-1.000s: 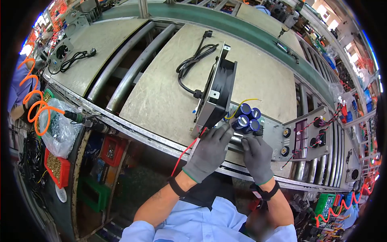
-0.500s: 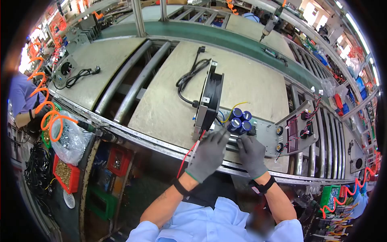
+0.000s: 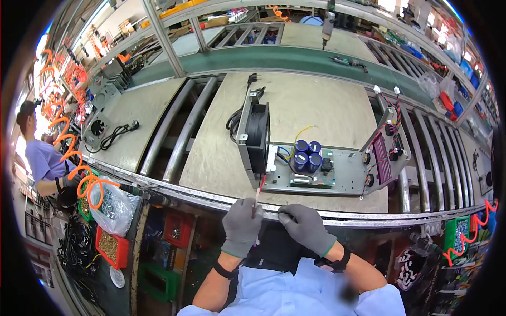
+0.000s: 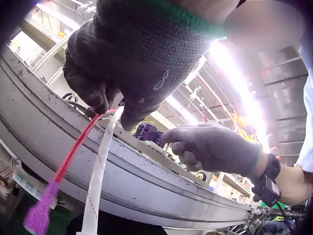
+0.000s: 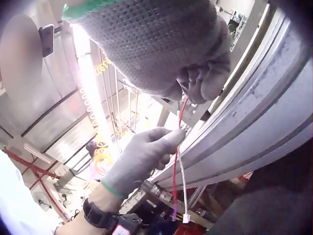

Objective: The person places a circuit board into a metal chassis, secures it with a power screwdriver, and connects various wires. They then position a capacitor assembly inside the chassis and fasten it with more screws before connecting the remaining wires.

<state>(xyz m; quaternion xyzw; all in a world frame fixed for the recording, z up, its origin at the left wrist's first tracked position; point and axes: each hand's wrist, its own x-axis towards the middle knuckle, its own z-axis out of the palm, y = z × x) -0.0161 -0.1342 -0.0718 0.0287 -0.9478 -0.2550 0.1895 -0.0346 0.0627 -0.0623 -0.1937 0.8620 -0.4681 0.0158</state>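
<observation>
Both hands back from chassis (image 3: 348,171) to rail (image 3: 369,217). Left hand (image 3: 241,227) pinches two: red wire (image 3: 259,187), white wire (image 4: 99,164). Right hand (image 3: 305,226) curled, hold unclear. Four capacitors (image 3: 305,154), one fan (image 3: 256,134) on worktop (image 3: 316,105); factory line.

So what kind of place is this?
Most likely a factory electronics assembly line: a roller conveyor carries a half-built chassis with blue capacitors and a fan, with coiled orange hoses and parts bins alongside.

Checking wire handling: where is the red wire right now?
In the head view the red wire hangs from the near-left corner of the chassis, below the fan, over the conveyor rail, pinched by the left hand, left of the right hand.
</observation>
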